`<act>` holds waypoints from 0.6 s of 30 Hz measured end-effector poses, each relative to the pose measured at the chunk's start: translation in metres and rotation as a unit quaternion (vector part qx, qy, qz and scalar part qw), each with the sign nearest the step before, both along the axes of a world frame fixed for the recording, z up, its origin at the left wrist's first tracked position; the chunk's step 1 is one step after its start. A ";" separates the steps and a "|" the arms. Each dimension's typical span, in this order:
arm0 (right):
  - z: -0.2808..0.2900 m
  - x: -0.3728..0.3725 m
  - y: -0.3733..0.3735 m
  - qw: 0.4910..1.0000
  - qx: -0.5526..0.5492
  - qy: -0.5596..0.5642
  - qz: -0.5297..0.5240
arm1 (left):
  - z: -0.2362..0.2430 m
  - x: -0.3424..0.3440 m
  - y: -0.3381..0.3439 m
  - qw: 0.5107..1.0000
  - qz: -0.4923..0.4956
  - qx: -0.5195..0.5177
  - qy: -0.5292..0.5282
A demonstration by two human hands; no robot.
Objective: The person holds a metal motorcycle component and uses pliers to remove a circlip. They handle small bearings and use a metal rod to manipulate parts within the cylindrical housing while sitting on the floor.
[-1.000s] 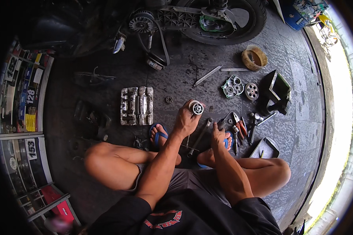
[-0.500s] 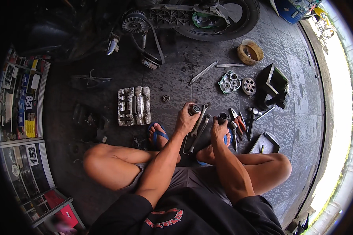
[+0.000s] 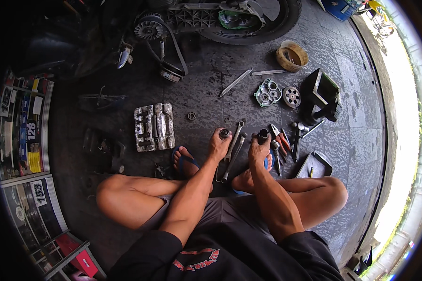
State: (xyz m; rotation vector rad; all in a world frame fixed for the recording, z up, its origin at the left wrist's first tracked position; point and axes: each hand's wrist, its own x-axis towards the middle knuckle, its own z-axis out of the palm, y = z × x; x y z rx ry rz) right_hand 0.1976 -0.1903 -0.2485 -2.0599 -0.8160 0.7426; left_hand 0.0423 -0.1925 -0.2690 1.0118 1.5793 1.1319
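My left hand (image 3: 218, 145) is closed around a small dark round metal part (image 3: 224, 133), its end facing up. To the right, my right hand (image 3: 259, 151) grips a dark hollow cylinder (image 3: 263, 134) with its open end up; fingers cover the rest of both parts. The two parts are held apart. Between and below the hands lie a combination wrench (image 3: 234, 142) and a long dark-handled tool (image 3: 234, 158) on the floor. Just right of my right hand are red-handled pliers (image 3: 282, 139) and a hammer-like tool (image 3: 298, 139).
A toolbox insert (image 3: 168, 126) and a small bearing (image 3: 192, 115) lie left. Ahead are a gear cover (image 3: 268, 93), a round perforated plate (image 3: 292, 97), a bowl (image 3: 279, 57) and a black box (image 3: 312, 96). A metal tray (image 3: 321, 168) sits by my right knee. A dismantled scooter (image 3: 192, 18) stands beyond.
My left hand has turned and lowered slightly, so its part shows less. My right hand has lifted its cylinder a little higher into view. The whole view has shifted slightly.
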 end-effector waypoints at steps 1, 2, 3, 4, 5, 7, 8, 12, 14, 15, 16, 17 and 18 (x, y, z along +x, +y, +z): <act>0.001 0.001 0.002 1.000 0.025 0.012 0.008 | -0.001 0.000 0.003 0.998 -0.002 0.006 -0.056; 0.002 0.002 0.004 0.998 0.050 0.025 0.016 | -0.001 -0.001 0.006 0.994 -0.004 0.011 -0.111; 0.003 0.002 0.006 0.998 0.052 0.024 0.017 | -0.002 0.000 0.008 0.994 -0.004 0.013 -0.112; 0.003 0.006 0.008 0.998 0.068 -0.004 0.010 | 0.007 0.006 0.011 0.982 -0.001 -0.011 -0.189; 0.005 0.007 0.010 0.996 0.084 -0.030 0.007 | 0.018 0.008 0.013 0.965 0.004 -0.034 -0.262; 0.012 0.014 0.020 0.995 0.095 -0.040 -0.008 | 0.044 0.010 0.019 0.953 0.000 -0.044 -0.299; 0.020 0.016 0.027 0.993 0.107 -0.047 -0.020 | 0.055 0.010 0.022 0.942 0.000 -0.052 -0.332; 0.099 -0.001 0.049 0.970 0.185 0.156 0.009 | 0.088 -0.005 0.029 0.924 0.007 -0.011 -0.381; 0.127 -0.001 0.054 0.910 0.106 0.400 0.006 | 0.114 -0.007 0.034 0.888 0.016 0.013 -0.459; 0.134 -0.004 0.053 0.859 0.102 0.502 -0.006 | 0.119 -0.010 0.035 0.890 0.006 0.021 -0.455; 0.141 -0.007 0.053 0.797 0.097 0.596 -0.018 | 0.129 -0.009 0.037 0.890 0.008 0.024 -0.455; 0.148 -0.009 0.052 0.796 0.098 0.597 -0.018 | 0.140 -0.005 0.039 0.876 0.012 0.045 -0.481; 0.155 -0.012 0.050 0.785 0.093 0.613 -0.011 | 0.146 -0.004 0.041 0.860 0.016 0.066 -0.505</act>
